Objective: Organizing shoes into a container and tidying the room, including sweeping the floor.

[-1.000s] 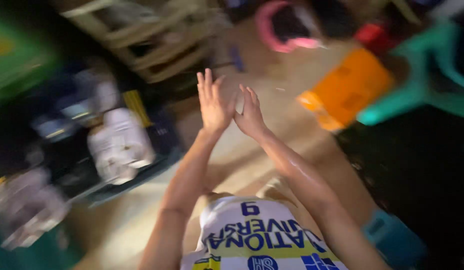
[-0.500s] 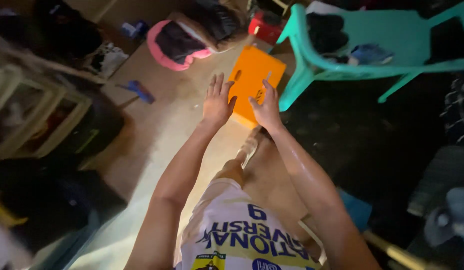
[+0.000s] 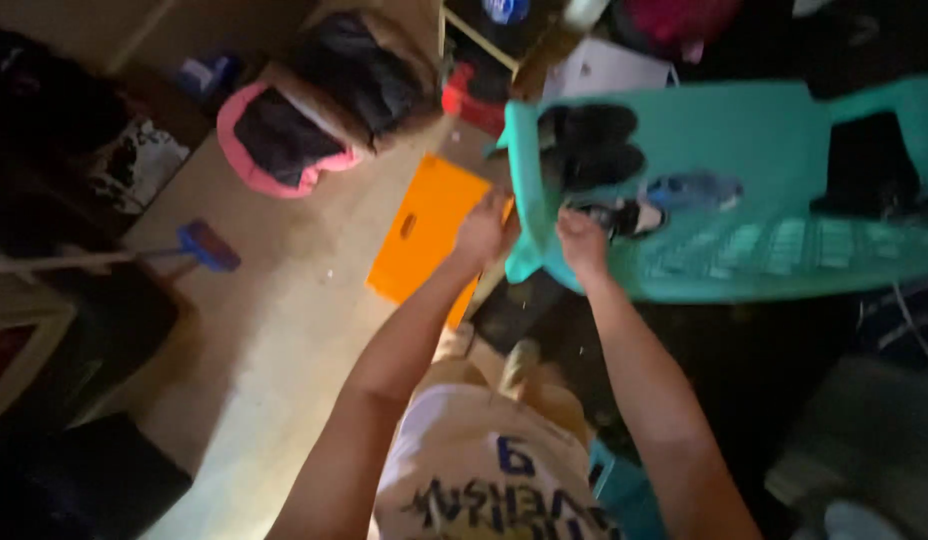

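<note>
Both my arms reach forward to a teal plastic chair (image 3: pixel 774 255). My left hand (image 3: pixel 481 228) is at the seat's front left corner, in front of an orange plastic stool (image 3: pixel 419 235). My right hand (image 3: pixel 582 243) rests at the seat's front edge, right beside a small black-and-white cloth item (image 3: pixel 629 215). On the seat also lie a black bundle of clothes (image 3: pixel 589 145) and a blue item (image 3: pixel 696 190). The picture is blurred, so I cannot tell whether the fingers grip the chair.
A pink-rimmed basket of dark clothes (image 3: pixel 274 140) stands on the floor at the upper left. A blue-headed broom (image 3: pixel 209 245) lies at the left. A red object (image 3: pixel 469 100) sits behind the stool. Dark furniture fills the left edge and lower right.
My view has swung toward the chair, which is now much nearer. Both hands have moved from open in the air above the stool to the chair's seat edge.
</note>
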